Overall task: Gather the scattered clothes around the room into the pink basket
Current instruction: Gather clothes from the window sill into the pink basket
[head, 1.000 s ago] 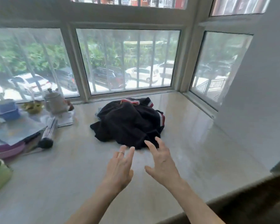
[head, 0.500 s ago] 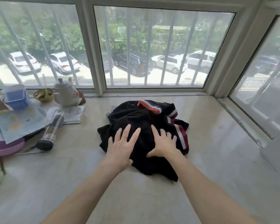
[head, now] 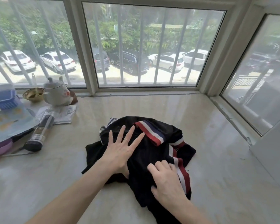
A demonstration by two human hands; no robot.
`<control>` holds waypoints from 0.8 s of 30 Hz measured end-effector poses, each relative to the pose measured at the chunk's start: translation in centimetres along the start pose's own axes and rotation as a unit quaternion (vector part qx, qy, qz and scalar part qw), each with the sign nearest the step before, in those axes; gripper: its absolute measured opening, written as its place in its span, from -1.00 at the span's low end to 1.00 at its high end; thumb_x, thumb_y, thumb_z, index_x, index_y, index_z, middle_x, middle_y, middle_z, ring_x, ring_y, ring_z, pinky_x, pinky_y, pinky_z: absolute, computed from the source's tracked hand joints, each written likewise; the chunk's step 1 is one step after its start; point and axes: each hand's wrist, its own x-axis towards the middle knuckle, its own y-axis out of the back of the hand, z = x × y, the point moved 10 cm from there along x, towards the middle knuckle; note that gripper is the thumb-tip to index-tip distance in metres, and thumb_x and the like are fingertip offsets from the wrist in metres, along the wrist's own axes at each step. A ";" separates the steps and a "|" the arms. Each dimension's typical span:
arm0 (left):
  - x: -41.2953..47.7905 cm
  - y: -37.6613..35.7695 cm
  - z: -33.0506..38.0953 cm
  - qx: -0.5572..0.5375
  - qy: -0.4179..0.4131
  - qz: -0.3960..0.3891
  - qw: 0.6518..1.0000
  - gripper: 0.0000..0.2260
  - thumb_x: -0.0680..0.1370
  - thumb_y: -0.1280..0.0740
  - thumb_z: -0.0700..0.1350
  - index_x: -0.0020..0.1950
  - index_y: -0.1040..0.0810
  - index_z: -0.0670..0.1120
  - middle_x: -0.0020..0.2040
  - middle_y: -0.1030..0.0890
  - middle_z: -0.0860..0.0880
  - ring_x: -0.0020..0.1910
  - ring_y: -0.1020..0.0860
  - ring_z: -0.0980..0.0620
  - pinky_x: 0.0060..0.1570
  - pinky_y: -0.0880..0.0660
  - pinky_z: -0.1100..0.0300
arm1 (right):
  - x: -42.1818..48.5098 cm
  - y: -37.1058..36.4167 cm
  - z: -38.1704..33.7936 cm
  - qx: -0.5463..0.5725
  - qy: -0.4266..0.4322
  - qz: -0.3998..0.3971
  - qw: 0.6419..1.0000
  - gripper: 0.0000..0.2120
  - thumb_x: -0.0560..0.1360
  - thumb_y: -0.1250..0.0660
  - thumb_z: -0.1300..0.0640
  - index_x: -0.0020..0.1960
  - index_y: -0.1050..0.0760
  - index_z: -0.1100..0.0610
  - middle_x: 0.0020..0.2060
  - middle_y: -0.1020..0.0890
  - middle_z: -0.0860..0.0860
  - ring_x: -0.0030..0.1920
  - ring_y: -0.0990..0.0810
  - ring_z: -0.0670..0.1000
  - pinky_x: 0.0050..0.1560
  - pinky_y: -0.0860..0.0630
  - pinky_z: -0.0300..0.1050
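Note:
A crumpled black garment (head: 152,152) with red, white and navy striped trim lies on the pale marble window ledge (head: 217,159). My left hand (head: 121,151) rests flat on its left part, fingers straight and spread, a ring on one finger. My right hand (head: 166,180) is on the garment's near right side, fingers curled into the fabric beside a striped band, and the cloth is bunched up under it. A bit of striped fabric (head: 107,126) peeks out behind the black cloth. The pink basket is not in view.
At the ledge's left stand a white teapot (head: 57,92), a brass bowl (head: 33,94) and a small blue crate (head: 3,97). A dark bottle (head: 39,135) lies on its side by papers (head: 8,122) and a purple lid (head: 0,147). Barred windows (head: 144,46) close the back and right.
Both hands came down from above the ledge onto the black garment. My right hand has slid toward me and curled into the fabric, pulling it nearer; the view has moved closer.

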 end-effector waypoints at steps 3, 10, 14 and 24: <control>0.4 -0.5 -0.4 -0.017 0.013 -0.058 0.998 0.33 0.14 -0.59 0.21 0.47 0.45 0.15 0.54 0.35 -0.05 0.50 0.34 -0.21 0.34 0.18 -0.43 | 1.7 2.5 2.6 -0.034 -0.047 0.009 0.998 -0.02 0.10 -0.56 -0.09 0.42 -0.18 -0.10 0.39 -0.22 0.05 0.38 -0.23 0.19 0.38 -0.21 0.20; -0.6 -1.9 1.3 -0.055 -0.013 -0.097 0.994 0.07 0.22 -0.58 0.11 0.52 0.05 0.10 0.50 -0.08 -0.01 0.43 -0.18 -0.12 0.31 -0.16 -0.39 | 6.2 -2.0 6.6 0.005 -0.139 -0.251 0.958 0.32 0.15 -0.56 -0.24 0.49 0.39 -0.16 0.52 0.03 0.18 0.49 0.02 0.31 0.40 0.11 0.40; -0.8 0.0 -0.3 -0.051 0.018 0.008 0.999 0.26 0.18 -0.58 0.16 0.48 0.40 0.20 0.54 0.29 0.00 0.53 0.14 -0.17 0.35 -0.09 -0.39 | 5.4 -2.3 4.4 -0.063 -0.042 -0.263 0.962 -0.06 0.28 -0.49 -0.07 0.50 -0.03 -0.07 0.41 -0.23 0.05 0.38 -0.20 0.22 0.41 -0.02 0.37; 2.0 -5.3 -2.1 -0.111 0.077 -0.239 0.962 0.23 0.17 -0.60 0.16 0.49 0.29 0.27 0.50 0.43 0.00 0.49 0.31 -0.28 0.37 -0.03 -0.42 | 1.2 -2.0 3.5 0.031 -0.025 -0.214 0.976 -0.14 0.26 -0.46 -0.05 0.43 -0.07 -0.15 0.30 -0.22 -0.03 0.29 -0.22 0.12 0.35 -0.18 0.34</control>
